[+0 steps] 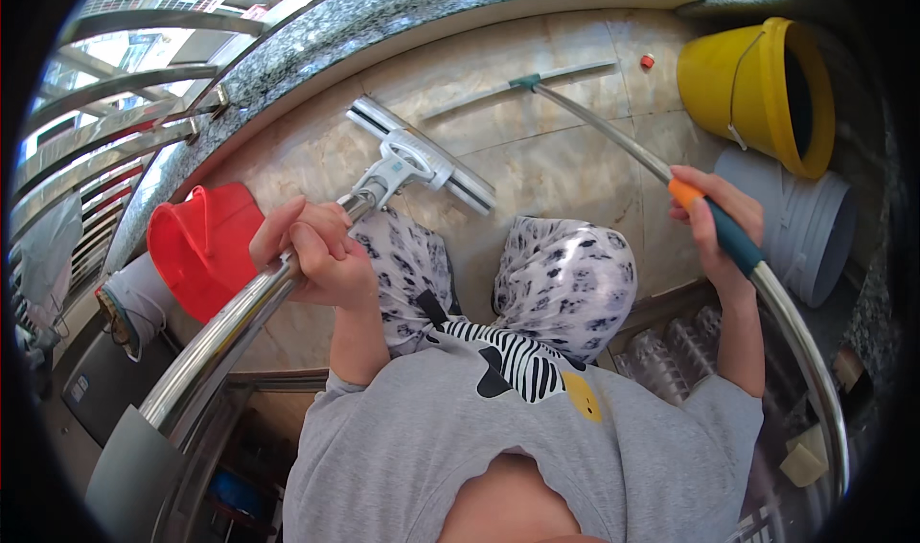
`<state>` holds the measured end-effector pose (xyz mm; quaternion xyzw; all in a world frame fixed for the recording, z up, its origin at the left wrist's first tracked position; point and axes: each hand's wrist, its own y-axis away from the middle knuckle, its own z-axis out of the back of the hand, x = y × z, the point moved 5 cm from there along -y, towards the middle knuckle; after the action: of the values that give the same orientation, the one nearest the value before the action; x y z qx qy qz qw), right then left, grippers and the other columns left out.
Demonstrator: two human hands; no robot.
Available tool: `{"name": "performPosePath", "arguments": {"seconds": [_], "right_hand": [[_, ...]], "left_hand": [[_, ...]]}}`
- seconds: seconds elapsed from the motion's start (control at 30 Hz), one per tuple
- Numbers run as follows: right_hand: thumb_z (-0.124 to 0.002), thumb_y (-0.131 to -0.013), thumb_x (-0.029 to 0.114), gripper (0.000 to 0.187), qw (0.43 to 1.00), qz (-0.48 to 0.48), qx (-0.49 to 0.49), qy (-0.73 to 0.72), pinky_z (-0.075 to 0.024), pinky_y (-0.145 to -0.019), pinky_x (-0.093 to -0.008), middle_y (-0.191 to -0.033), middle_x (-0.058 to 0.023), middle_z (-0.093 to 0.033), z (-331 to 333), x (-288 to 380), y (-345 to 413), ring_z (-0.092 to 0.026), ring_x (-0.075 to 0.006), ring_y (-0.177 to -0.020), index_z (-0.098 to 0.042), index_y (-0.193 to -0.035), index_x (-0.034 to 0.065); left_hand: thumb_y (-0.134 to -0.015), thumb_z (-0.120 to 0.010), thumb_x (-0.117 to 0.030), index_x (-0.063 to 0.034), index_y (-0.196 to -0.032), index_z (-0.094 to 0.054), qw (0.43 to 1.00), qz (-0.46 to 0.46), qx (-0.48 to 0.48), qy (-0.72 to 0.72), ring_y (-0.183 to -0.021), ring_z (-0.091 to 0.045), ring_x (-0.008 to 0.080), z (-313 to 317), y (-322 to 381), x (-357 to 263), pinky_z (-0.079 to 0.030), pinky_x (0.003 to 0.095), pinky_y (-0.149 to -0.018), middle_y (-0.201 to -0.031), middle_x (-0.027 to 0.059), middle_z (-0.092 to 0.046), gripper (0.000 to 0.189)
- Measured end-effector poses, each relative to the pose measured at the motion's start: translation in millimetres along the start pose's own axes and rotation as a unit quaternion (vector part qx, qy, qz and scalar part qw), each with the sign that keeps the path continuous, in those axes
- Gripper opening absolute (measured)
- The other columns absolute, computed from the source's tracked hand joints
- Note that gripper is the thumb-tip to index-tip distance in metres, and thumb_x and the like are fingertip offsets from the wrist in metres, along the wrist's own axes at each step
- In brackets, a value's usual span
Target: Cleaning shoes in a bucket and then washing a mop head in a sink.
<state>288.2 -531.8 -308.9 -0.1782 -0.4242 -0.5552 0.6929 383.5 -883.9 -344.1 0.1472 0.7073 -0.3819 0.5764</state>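
Note:
My left hand (pixel 316 252) is closed around the shiny metal pole of a sponge mop (pixel 402 158); its grey-white head, with a dark strip, is just above the tiled floor or on it, I cannot tell which. My right hand (pixel 719 219) grips the orange and dark green sleeve of a floor squeegee's metal pole. The long thin blade of this squeegee (pixel 528 81) extends across the floor tiles, near the granite ledge. Between the two poles are my knees in patterned trousers.
A red plastic bucket (pixel 208 248) is at the left, beside a white container (pixel 140 298). Yellow (pixel 726 83) and pale grey (pixel 798 227) buckets lie at the right. A small red cap (pixel 647 61) is on the floor. A granite ledge (pixel 345 25) and metal railings (pixel 122 104) bound the far side.

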Motion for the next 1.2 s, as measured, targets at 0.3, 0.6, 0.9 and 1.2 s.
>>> {"name": "performPosePath", "arguments": {"seconds": [0.3, 0.6, 0.9, 1.2], "right_hand": [[-0.06, -0.083, 0.01, 0.027, 0.995, 0.0, -0.005, -0.099, -0.0518, -0.064, -0.0277, -0.077, -0.0114, -0.067, -99.1, -0.1, -66.5, -0.067, -0.0169, -0.069, -0.066, -0.107, 0.0025], [-0.061, -0.076, 0.005, 0.029, 0.988, 0.077, 0.125, 0.051, -0.0507, -0.061, -0.0304, -0.074, -0.0139, -0.065, -45.8, 11.2, -36.4, -0.065, -0.0224, -0.063, -0.066, -0.104, 0.001], [-0.06, -0.079, 0.005, 0.026, 0.992, 0.083, 0.09, 0.042, -0.0481, -0.059, -0.0271, -0.07, -0.0105, -0.064, -29.2, -13.3, -63.7, -0.06, -0.0155, -0.059, -0.066, -0.104, 0.0009], [-0.054, -0.086, 0.008, 0.027, 0.997, -0.065, 0.042, -0.013, -0.0526, -0.065, -0.0252, -0.081, -0.0107, -0.067, 22.3, -41.9, 26.8, -0.067, -0.0154, -0.07, -0.064, -0.108, -0.0024]], "left_hand": [[-0.084, -0.041, 0.001, 0.0007, -0.098, -0.052, 0.999, 0.022, -0.036, 0.007, -0.039, -0.029, 0.006, -1.1, 10.2, -16.6, -0.033, 0.0225, -0.041, -0.048, -0.0011, -0.033, 0.018], [-0.084, -0.043, -0.001, 0.0011, -0.097, -0.053, 0.999, 0.026, -0.013, 0.03, -0.037, -0.031, 0.0074, 6.6, 27.4, -28.5, -0.036, 0.023, -0.04, -0.046, -0.0009, -0.033, 0.015], [-0.083, -0.041, 0.001, 0.0017, -0.097, -0.052, 0.998, 0.045, 0.012, 0.043, -0.039, -0.031, 0.0071, -9.8, 41.0, -23.6, -0.035, 0.0229, -0.04, -0.048, -0.0002, -0.034, 0.018], [-0.082, -0.042, 0.008, 0.004, -0.097, -0.049, 0.989, 0.075, 0.045, 0.117, -0.039, -0.033, 0.0071, -28.7, 43.3, -28.6, -0.039, 0.0249, -0.042, -0.049, 0.0012, -0.038, 0.018]]}}
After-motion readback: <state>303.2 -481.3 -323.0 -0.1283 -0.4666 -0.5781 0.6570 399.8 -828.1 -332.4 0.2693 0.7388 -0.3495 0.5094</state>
